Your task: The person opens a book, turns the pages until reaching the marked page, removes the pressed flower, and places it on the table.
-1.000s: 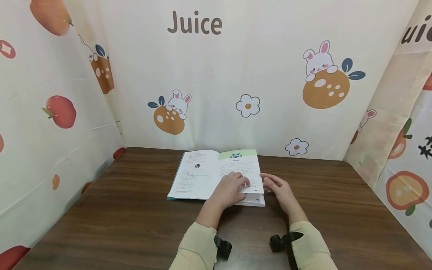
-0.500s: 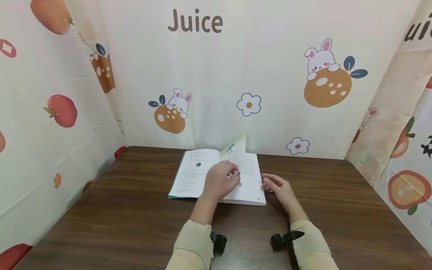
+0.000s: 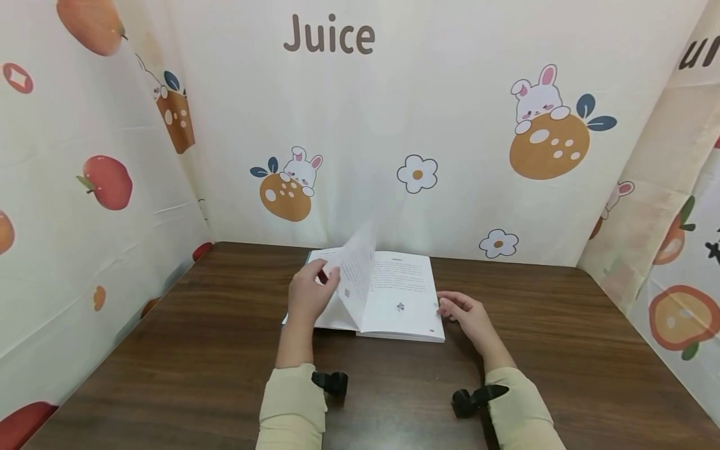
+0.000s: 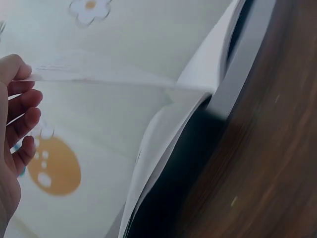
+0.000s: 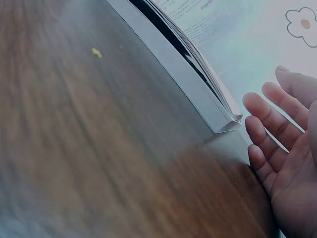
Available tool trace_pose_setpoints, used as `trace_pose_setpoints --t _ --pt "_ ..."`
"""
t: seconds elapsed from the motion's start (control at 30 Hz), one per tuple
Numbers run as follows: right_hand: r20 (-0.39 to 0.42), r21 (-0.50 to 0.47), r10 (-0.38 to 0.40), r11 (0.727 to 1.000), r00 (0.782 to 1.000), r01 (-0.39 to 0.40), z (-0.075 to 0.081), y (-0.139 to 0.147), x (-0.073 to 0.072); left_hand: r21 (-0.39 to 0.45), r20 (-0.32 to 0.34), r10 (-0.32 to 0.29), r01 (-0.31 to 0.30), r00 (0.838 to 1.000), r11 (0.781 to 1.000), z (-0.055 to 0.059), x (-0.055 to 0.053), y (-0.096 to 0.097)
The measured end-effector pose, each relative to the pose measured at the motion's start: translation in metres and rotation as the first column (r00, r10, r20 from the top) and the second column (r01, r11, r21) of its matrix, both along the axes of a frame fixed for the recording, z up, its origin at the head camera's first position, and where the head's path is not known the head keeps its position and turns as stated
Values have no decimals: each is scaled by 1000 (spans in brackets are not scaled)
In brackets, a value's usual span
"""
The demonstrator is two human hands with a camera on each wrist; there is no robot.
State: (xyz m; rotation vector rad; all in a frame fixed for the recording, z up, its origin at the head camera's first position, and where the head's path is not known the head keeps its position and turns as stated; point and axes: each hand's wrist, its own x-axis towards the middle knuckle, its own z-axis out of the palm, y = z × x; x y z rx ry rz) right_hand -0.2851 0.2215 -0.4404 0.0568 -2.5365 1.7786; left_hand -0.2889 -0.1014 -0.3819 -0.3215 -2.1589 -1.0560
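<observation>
An open book (image 3: 400, 281) lies at the far side of the table, printed pages facing up. One page (image 3: 355, 275) stands raised and curved over its left half. My left hand (image 3: 308, 297) holds that page by its free edge; in the left wrist view, thumb and forefinger of the hand (image 4: 17, 106) pinch it while the other fingers curl loosely. Beside the book's right edge rests my right hand (image 3: 465, 315), fingers relaxed. From the right wrist, the fingers of this hand (image 5: 282, 134) are near the corner of the book's cover (image 5: 183, 84), holding nothing.
Brown wood-grain table (image 3: 185, 350) surrounds the book. A pale cloth (image 3: 360, 106) printed with fruit, rabbits and flowers hangs behind it and along both sides. A tiny yellow speck (image 5: 96, 52) lies on the tabletop. Black wrist cameras (image 3: 332, 382) sit on both sleeves.
My left hand has swung from the book's right half to its left, carrying a page up and over. A different right-hand page with a small drawing is exposed. The right hand stays nearly still.
</observation>
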Motion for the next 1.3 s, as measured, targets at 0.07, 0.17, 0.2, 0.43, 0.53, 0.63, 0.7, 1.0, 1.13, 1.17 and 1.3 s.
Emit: trace_pose_setpoints --t 0.07,0.17,0.2,0.43,0.53,0.63,0.7,1.0,1.13,1.17,1.3 --pt "3 3 1 1000 1000 -1 0 0 0 50 59 11 -14 998 999 -2 1 -9" --pt "10 2 -1 1000 1000 1 0 1 0 100 118 22 -34 993 994 -3 2 -19" --pt "12 2 -2 1000 1000 1 0 1 0 115 135 26 -42 990 992 -4 3 -21" --pt "24 12 -10 1000 1000 10 -1 0 0 175 238 58 -101 970 979 -9 4 -34" --pt "25 10 -10 1000 1000 10 -1 0 0 189 265 58 -111 963 976 -9 5 -37" --pt "24 7 -6 1000 1000 6 0 0 1 188 317 49 -113 947 976 -10 5 -40" --pt "23 4 -4 1000 1000 4 0 0 1 182 372 42 -117 927 976 -10 5 -42" --pt "22 9 3 1000 1000 -3 0 1 0 129 617 9 -112 787 985 -13 3 -53" --pt "26 14 -1 1000 1000 0 0 1 0 130 673 8 -129 739 983 -15 1 -55" --pt "26 15 -1 1000 1000 0 0 1 0 127 681 12 -135 732 983 -15 1 -55" --pt "24 8 1 1000 1000 -1 -1 0 0 111 701 31 -152 712 982 -17 1 -57"
